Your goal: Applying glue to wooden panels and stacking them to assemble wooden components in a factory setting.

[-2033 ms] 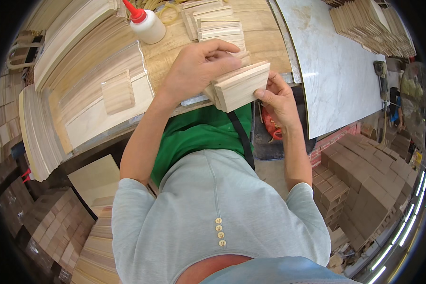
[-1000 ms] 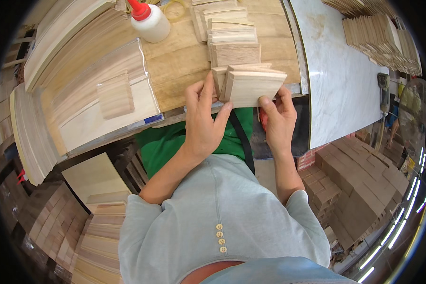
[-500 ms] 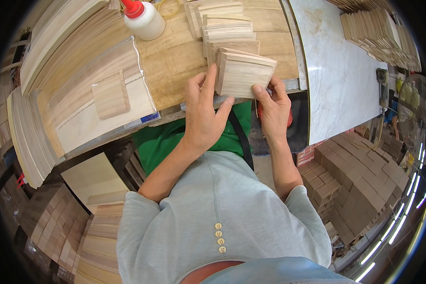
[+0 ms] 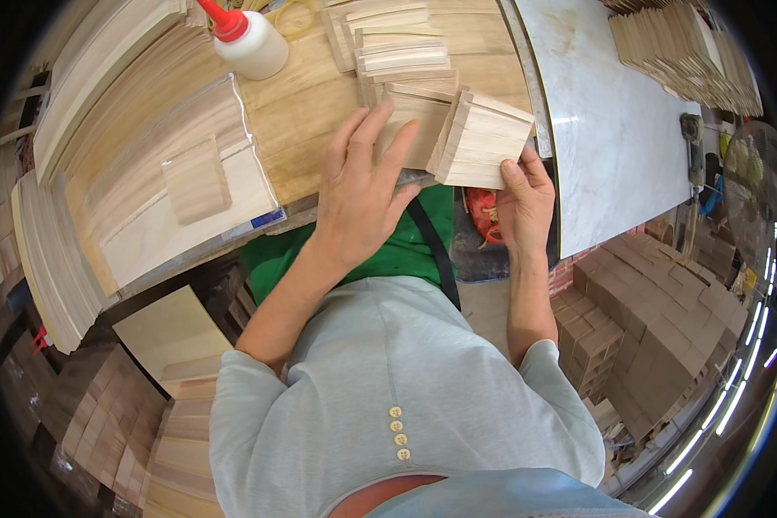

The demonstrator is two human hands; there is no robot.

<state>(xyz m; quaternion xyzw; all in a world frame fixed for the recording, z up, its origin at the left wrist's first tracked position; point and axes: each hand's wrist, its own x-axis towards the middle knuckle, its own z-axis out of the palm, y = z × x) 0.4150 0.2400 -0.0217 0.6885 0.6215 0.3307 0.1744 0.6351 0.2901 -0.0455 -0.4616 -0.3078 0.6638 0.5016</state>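
Note:
My right hand (image 4: 527, 190) grips a few stacked square wooden pieces (image 4: 490, 138) by their near right corner, thumb on top. The pieces are pale, with grain running across them. My left hand (image 4: 360, 177) has its fingers spread and holds nothing. Its fingertips are at another wooden piece (image 4: 420, 116), the front one of a slanting row; whether they touch it I cannot tell. More wooden pieces (image 4: 401, 56) overlap behind it on the wooden worktop (image 4: 306, 112).
A white glue bottle (image 4: 259, 52) with a red nozzle stands at the back. Left of it lie pale boards edged with white glue and one square piece (image 4: 197, 181) on top. Long stacked strips (image 4: 52, 259) line the left. Right, a marble-patterned table (image 4: 613, 147) carries stacked slats (image 4: 678, 56).
My right hand has moved right with the stacked pieces, away from the row. My left hand has come off them and spread its fingers beside the front piece of the row.

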